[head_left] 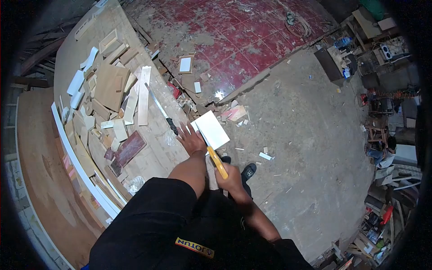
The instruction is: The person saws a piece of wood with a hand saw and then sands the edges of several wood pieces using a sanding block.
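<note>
My left hand (192, 141) lies with fingers spread, pressing on the edge of a white board (213, 130) that juts out past the workbench edge. My right hand (229, 179) is wrapped round the yellow handle of a handsaw (215, 158). The saw's narrow blade rests on the board just right of my left fingers; part of the blade is hard to make out. Beyond my left hand, a second saw (158, 106) with a black handle lies on the bench.
Wood offcuts (109, 85) are heaped on the left of the workbench (155, 150), near a dark red block (130, 149). Scraps litter the concrete floor (297, 135). A framed piece (185, 64) lies by the red tiles. Another person (386, 153) is at the far right among clutter.
</note>
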Demonstrator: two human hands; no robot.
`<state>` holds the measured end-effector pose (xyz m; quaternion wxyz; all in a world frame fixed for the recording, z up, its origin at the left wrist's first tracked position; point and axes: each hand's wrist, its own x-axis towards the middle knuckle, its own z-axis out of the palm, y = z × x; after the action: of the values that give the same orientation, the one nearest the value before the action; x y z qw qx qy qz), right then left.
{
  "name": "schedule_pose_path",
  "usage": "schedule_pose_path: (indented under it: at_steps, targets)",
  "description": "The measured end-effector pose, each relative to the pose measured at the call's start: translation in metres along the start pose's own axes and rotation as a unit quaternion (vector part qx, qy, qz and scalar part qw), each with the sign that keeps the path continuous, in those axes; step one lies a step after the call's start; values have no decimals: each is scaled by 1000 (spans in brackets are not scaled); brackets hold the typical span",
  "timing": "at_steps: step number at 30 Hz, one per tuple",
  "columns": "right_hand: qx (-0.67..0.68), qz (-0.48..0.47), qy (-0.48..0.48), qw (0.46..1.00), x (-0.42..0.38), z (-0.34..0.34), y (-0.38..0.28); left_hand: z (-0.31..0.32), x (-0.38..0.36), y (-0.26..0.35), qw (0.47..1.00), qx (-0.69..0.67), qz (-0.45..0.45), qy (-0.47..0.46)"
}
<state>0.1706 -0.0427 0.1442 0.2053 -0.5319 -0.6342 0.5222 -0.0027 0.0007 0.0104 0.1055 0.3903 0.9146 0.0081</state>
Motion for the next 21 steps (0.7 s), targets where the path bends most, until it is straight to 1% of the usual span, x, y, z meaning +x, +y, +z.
schedule_pose_path:
  at_steps: [1, 5, 7, 9, 11, 15, 17, 19, 21]
  targets:
    - [9, -15, 9, 1000, 6, 2, 3, -2, 0, 1, 1000, -5, 0, -1]
    - [-20, -11, 24, 999, -7, 5, 5, 4, 2, -1, 1000, 7, -13, -17]
    - [-21, -15, 34, 999, -27, 0, -5, 2, 1, 0, 1000, -6, -3, 2]
    - [-24, 0, 24, 999, -56, -21, -11, 0, -2, 1, 1000, 9, -3, 9]
    - [57, 71, -36, 995, -76, -37, -8, -2, -2, 4, 1000, 15, -3, 3]
    - [29, 54, -48, 997, -61, -24, 3, 1, -1, 1, 1000, 15, -2, 8]
    - [5, 0, -1, 1000, -39, -5, 12, 2, 1, 2, 1000, 18, 0, 15]
    - [9, -9, 11, 1000, -34, 10, 9, 8, 1, -3, 1000, 24, 0, 17]
    - [-29, -4, 9, 1000, -38, 25, 11, 11, 4, -4, 1000, 11, -1, 13]
